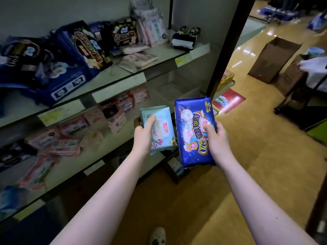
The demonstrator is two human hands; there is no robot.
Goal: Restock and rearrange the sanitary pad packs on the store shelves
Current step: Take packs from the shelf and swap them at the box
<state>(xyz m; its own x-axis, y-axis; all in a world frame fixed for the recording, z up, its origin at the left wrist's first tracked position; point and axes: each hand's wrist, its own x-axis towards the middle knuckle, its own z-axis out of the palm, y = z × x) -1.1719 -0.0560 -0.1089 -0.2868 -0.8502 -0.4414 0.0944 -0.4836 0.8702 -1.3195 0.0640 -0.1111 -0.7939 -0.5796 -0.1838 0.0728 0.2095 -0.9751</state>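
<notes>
Now left hand [144, 131] clutches the pale-blue pack [160, 127], nearer the shelves [162, 55] than the dark-blue pack [192, 131] right hand [216, 137] grips.

Shelving: grey tiered shelves [166, 53] are running along the left, with yellow price labels [183, 60] sitting on their front edges.
Wall: a plain grey back panel [53, 11] is rising behind them.
Post: a dark upright [228, 43] is closing the bay on the right.
Floor: glossy tan flooring [256, 156] is reflecting streaks of overhead light.
Box: a brown cardboard box [272, 59] is standing on the floor beyond the post.
</notes>
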